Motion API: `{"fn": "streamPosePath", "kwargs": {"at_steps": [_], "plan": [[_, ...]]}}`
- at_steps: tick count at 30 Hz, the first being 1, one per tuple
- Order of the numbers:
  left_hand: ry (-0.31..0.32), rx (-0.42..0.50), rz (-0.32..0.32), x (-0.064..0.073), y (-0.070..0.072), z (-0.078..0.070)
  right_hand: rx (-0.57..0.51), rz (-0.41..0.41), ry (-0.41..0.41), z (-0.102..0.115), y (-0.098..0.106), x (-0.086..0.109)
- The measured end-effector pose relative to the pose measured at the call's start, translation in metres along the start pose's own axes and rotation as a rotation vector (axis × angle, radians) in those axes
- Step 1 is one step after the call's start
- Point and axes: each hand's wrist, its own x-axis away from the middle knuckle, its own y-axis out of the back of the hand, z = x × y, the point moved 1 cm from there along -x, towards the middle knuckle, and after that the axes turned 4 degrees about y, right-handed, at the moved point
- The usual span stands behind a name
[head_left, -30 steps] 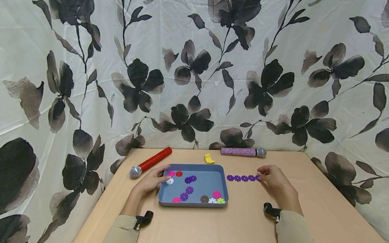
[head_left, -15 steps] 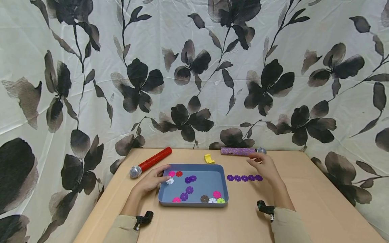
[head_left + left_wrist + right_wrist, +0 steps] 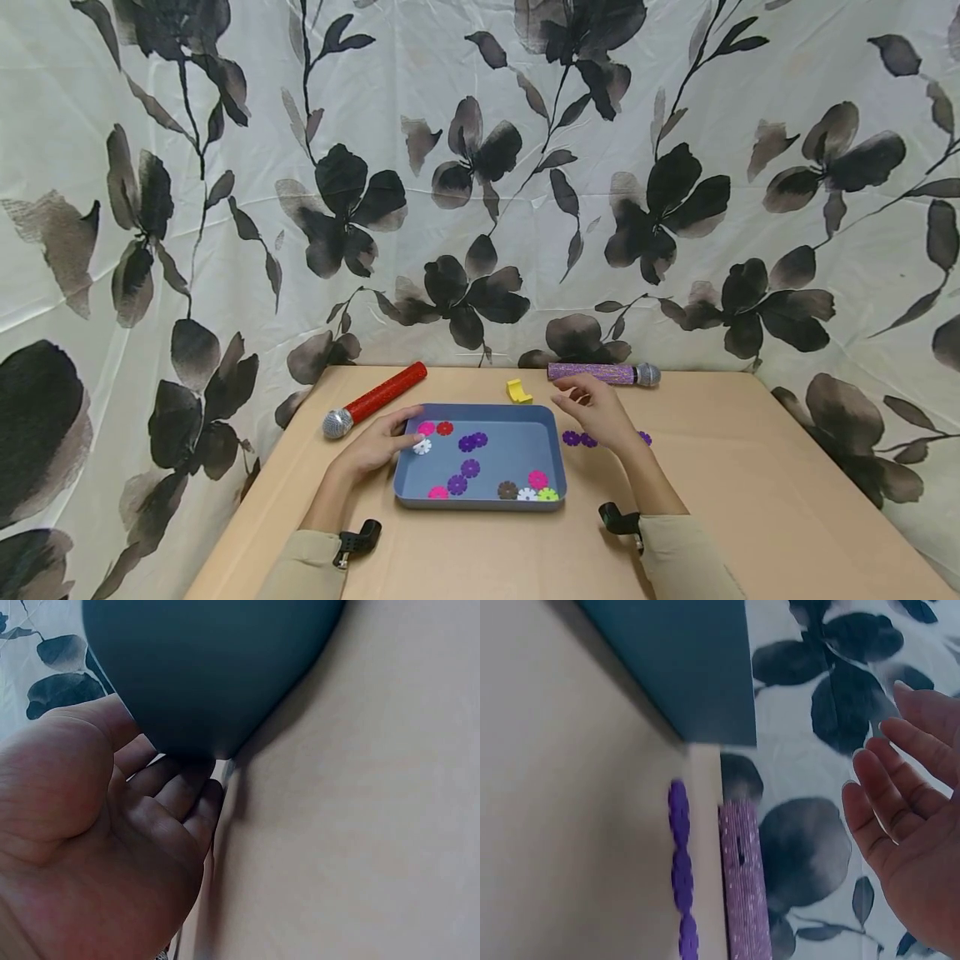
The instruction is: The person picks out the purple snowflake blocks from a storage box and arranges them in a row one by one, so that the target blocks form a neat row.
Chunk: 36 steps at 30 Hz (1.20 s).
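Note:
A blue-grey tray [image 3: 510, 454] lies on the table, holding several small flower-shaped pieces, among them purple flowers [image 3: 469, 468], a brown flower [image 3: 507, 490] and a red flower [image 3: 445, 428]. My left hand [image 3: 377, 446] grips the tray's left side, thumb over the rim; in the left wrist view its fingers curl under the tray's edge. To the right of the tray runs a row of purple flower pieces [image 3: 579, 438], partly hidden behind my right hand [image 3: 603, 415]. That hand hovers near the tray's upper right corner, fingers loosely bent and nothing between them.
A red microphone [image 3: 386, 392] lies at the back left of the table, and a purple glittery microphone [image 3: 600, 374] at the back right. A small yellow curved piece [image 3: 517, 391] sits behind the tray. A floral cloth [image 3: 465, 208] hangs beyond the table's back edge.
My right hand has let go of the right end of the purple row, risen, and moved left towards the tray. The left hand stays on the tray.

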Motion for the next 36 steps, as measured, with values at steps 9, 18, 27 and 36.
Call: {"fn": "streamPosePath", "kwargs": {"at_steps": [9, 18, 27, 36], "plan": [[-0.004, -0.002, -0.001, 0.001, -0.001, 0.001, -0.019, 0.043, 0.056, 0.018, -0.033, -0.004], [-0.013, 0.000, 0.007, 0.000, 0.000, 0.001, -0.004, 0.187, 0.121, 0.034, -0.072, -0.001], [-0.018, -0.005, 0.007, 0.000, 0.000, 0.000, 0.039, 0.379, 0.167, 0.050, -0.101, 0.006], [-0.008, 0.004, 0.011, -0.001, 0.002, -0.001, 0.067, 0.498, 0.174, 0.056, -0.114, 0.006]]}}
